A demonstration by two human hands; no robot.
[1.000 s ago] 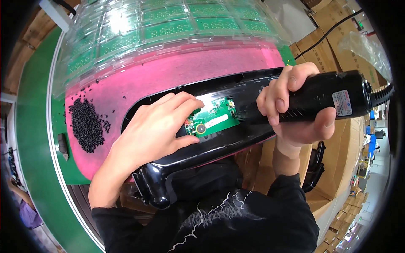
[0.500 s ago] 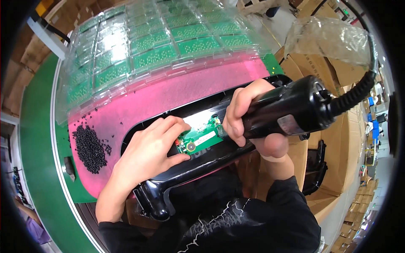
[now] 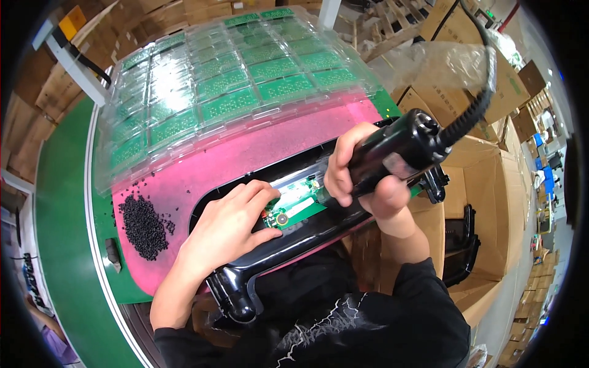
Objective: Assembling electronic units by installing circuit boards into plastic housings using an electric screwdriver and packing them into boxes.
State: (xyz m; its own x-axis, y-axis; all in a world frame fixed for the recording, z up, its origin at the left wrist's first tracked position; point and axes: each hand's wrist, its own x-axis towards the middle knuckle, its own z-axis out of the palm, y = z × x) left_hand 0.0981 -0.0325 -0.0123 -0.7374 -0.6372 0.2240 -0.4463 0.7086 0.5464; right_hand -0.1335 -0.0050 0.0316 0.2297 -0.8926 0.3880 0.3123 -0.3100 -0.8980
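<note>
A long black plastic housing [image 3: 294, 241] lies open at the mat's near edge, with a green circuit board [image 3: 305, 212] set in it. My left hand [image 3: 224, 226] bends over the board's left end, its fingers at the far edge and its thumb at the near one, holding it down. My right hand [image 3: 341, 173] is wrapped round a thick black corded electric screwdriver [image 3: 383, 153], which tilts down toward the board's right end. The fingers hide the driver's tip, so I cannot tell whether it touches a screw. Small black screws [image 3: 145, 229] lie heaped left of the housing.
Clear plastic trays of green boards [image 3: 227, 80] stand stacked behind the pink mat [image 3: 245, 144]. A coiled black cable [image 3: 469, 113] rises from the driver. At the right, an open cardboard box [image 3: 488, 202] holds black plastic parts [image 3: 461, 248]. A small dark object [image 3: 113, 253] lies left of the screws.
The view has shifted, showing more beyond the trays. My right hand and the screwdriver have moved slightly left, and the driver stands a little steeper. My left hand keeps its hold on the board.
</note>
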